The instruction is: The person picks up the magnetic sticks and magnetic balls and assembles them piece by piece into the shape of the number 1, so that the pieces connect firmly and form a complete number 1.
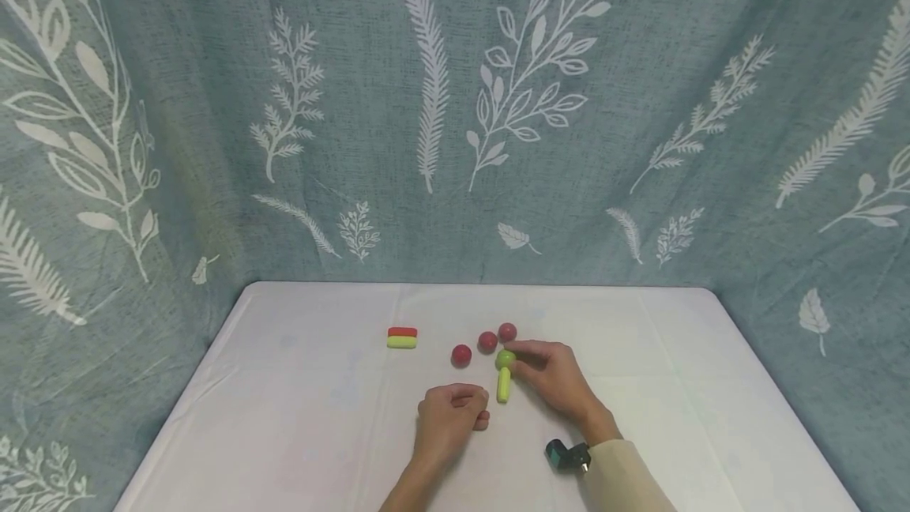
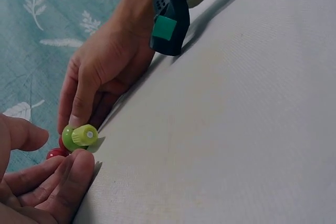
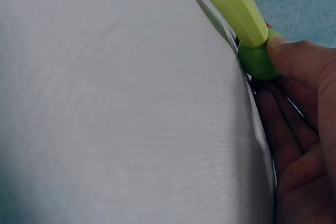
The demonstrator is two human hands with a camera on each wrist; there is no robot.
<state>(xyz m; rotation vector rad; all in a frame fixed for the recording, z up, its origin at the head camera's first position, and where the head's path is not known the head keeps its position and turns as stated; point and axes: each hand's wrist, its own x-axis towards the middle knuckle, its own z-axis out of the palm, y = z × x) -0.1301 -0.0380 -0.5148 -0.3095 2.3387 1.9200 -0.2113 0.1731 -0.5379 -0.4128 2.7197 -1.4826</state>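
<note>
Leftmost on the white table point(image 1: 298, 417), a red stick point(image 1: 402, 332) lies alongside a lime stick point(image 1: 401, 343). Next, I see the left hand point(image 1: 453, 409): fingers loosely bent, thumb apart, holding nothing. Beyond it, three red balls point(image 1: 461, 355) form a slanting row. The green ball point(image 1: 505, 358) touches a second lime stick point(image 1: 503, 387) on its near side. At right, the right hand point(image 1: 553, 379) pinches the green ball between thumb and fingers; a black device point(image 1: 563, 455) sits at its wrist
</note>
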